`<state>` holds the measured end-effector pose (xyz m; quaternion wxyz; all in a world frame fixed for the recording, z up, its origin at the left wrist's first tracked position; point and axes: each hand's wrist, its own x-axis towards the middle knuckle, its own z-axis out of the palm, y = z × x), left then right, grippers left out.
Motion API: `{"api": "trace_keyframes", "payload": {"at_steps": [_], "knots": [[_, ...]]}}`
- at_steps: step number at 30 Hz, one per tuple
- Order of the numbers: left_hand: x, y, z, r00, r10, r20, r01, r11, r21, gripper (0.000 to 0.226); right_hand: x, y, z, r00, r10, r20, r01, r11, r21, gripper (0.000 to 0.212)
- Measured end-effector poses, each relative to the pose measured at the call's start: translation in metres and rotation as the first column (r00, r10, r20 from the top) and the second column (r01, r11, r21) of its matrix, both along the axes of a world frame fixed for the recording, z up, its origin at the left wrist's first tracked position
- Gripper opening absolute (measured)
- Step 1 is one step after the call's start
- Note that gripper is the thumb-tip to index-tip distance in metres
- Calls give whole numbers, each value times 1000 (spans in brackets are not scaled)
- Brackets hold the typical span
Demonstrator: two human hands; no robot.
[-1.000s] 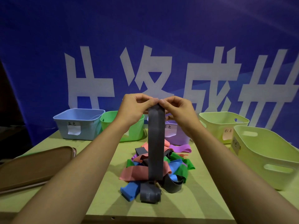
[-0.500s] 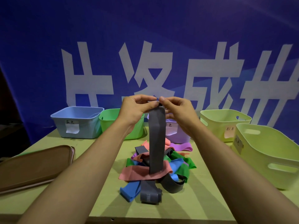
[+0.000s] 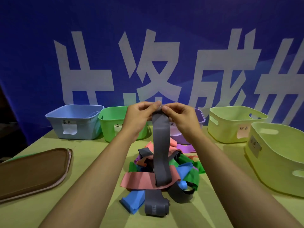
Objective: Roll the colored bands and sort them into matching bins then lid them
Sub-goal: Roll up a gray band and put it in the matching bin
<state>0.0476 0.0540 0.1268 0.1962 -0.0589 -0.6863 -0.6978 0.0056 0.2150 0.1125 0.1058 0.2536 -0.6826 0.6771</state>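
My left hand (image 3: 139,117) and my right hand (image 3: 181,119) pinch the top end of a grey band (image 3: 162,145) that hangs straight down over the pile of colored bands (image 3: 164,171) on the table. The pile mixes pink, blue, green, purple and grey bands. Along the back stand a blue bin (image 3: 75,122), a green bin (image 3: 111,122), a purple bin (image 3: 199,117) partly hidden behind my right hand, and a yellow bin (image 3: 233,124). A second yellow bin (image 3: 279,157) sits nearer on the right.
A brown lid (image 3: 32,171) lies flat on the table's left side. A rolled grey band (image 3: 156,206) lies at the front of the pile. A blue banner with white characters fills the background behind the bins.
Both hands have stayed together at the grey band's top end, and the band's lower end has come up off the front of the pile. The camera view has tilted slightly.
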Motion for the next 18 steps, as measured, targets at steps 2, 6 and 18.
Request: {"api": "trace_keyframes", "payload": {"at_steps": [2, 6, 18], "knots": [[-8, -1, -12, 999, 39, 23, -39, 999, -28, 21, -6, -3, -10, 1000, -8, -4, 8, 1000, -28, 17], [-24, -2, -34, 993, 112, 41, -110, 993, -52, 25, -17, -8, -29, 1000, -21, 12, 21, 999, -33, 16], [-48, -5, -45, 969, 235, -75, -236, 972, 1, 21, -11, -10, -60, 956, 151, 253, -214, 945, 246, 27]]}}
